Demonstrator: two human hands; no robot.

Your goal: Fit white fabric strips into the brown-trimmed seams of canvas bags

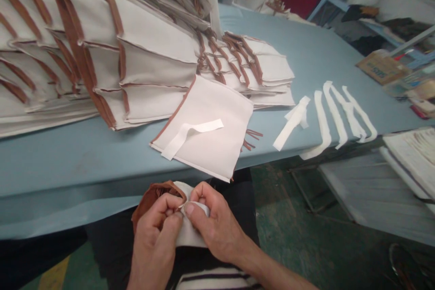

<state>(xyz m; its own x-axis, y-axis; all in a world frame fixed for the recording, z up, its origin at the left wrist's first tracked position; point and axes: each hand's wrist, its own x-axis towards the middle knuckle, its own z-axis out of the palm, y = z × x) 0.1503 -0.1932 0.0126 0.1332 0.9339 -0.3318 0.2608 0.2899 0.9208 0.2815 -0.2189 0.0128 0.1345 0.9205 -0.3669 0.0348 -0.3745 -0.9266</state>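
Over my lap, a brown and off-white leather piece is bunched between both hands. My left hand pinches its edge between thumb and forefinger. From the other side my right hand pinches the same piece close by, thumb on top. The two sets of fingertips nearly meet, and they hide what exactly lies between them. On the table edge just beyond is a flat off-white panel with a brown border. A white strip lies across that panel, slightly curled.
Stacks of off-white panels with brown edges cover the left of the blue table. Several white strips lie to the right. A cardboard box sits further right. Below it stands a grey side table.
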